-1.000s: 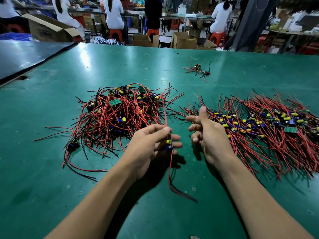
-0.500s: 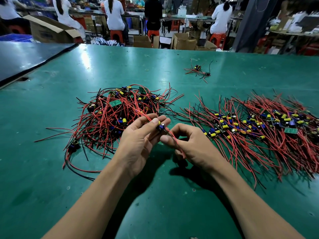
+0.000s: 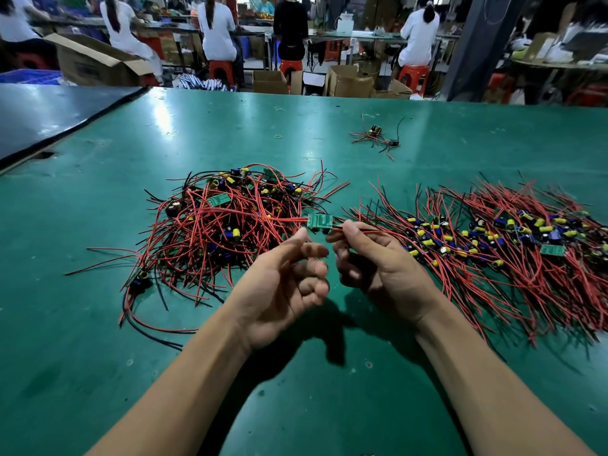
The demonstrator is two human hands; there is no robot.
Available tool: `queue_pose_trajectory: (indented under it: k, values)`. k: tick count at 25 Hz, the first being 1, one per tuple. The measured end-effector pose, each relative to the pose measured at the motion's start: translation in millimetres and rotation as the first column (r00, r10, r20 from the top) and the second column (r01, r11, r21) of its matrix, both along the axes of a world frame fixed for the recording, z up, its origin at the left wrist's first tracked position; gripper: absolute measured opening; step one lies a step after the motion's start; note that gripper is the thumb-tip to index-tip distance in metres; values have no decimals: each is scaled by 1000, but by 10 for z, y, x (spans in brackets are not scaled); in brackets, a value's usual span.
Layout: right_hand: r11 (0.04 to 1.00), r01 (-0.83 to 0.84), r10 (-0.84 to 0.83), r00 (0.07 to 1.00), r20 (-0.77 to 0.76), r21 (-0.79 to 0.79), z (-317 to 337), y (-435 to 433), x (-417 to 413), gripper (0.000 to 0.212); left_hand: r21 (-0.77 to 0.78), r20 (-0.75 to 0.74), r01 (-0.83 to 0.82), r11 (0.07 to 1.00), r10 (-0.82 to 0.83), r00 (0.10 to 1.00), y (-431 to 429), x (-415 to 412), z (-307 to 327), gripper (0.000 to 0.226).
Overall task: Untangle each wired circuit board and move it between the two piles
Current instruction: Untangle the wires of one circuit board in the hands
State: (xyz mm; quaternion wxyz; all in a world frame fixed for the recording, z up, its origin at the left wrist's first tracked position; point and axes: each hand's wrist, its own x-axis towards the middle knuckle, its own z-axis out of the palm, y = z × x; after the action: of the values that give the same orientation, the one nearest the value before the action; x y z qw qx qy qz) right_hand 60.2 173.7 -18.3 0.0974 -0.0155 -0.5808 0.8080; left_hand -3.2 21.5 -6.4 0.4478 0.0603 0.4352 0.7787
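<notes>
Centre-left of the frame, the tangled pile [image 3: 230,225] on the green counter [image 3: 296,406] holds many boards yet to be freed. The left hand [image 3: 286,284] is relaxed, fingers loosely bent, gripping nothing. Just right of it, the circuit board [image 3: 319,221] hangs in the gap between the piles, the right hand [image 3: 371,258] pinching its red wire. At right, the combed-out pile [image 3: 493,245] looks larger, so the task is probably past halfway.
</notes>
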Motion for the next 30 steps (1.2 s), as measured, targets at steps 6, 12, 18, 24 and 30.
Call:
queue_pose_trajectory:
  k: [6,12,18,24,30]
  values:
    - [997,-24,19,998,62,72,-6,4,44,31,69,103,97,993,-104,989,-27,-3,-7,34]
    - [1000,0,-1,998,67,19,-17,-9,15,20,60,-33,129,990,-128,991,-58,12,-6,25]
    - [999,-21,17,987,159,26,-41,6,24,30,-81,-284,17,997,-39,958,38,101,-108,33]
    - [985,134,-151,975,164,111,-73,46,19,25,-70,-268,95,993,-110,957,45,132,-119,32]
    - [999,7,-17,977,214,49,-111,84,22,14,-146,-355,21,989,-72,932,90,131,-175,8]
